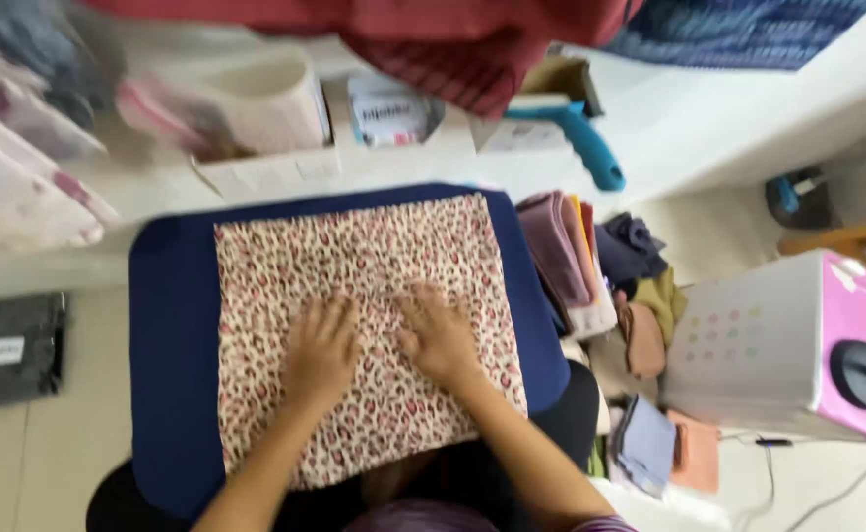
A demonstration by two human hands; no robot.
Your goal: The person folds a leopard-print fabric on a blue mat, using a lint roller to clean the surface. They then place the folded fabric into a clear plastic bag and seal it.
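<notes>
Both hands lie flat, palms down and fingers spread, on a cream cotton cloth printed with pink and brown leopard spots (pixel 364 325). The left hand (pixel 320 350) and the right hand (pixel 440 340) are close together near the middle of the cloth, gripping nothing, only pressing on it.

The cloth is spread over a dark navy padded board (pixel 172 335), covering most of it and leaving a wide navy margin at the left edge and a narrower one at the right. Its near edge hangs past the board's near edge toward the person's lap.

The risks, as I judge them:
- With that overhang, a pull toward the body could drag the cloth off the near edge.
- Pressing from the middle only, the hands could push a crease outward rather than flatten it, since the far corners lie unheld.
- A stack of folded fabrics in mauve, navy and mustard (pixel 600 266) sits just beside the board's right edge; a wide sweep of the right hand could topple it.
- The picture is blurred, so small wrinkles cannot be made out.
</notes>
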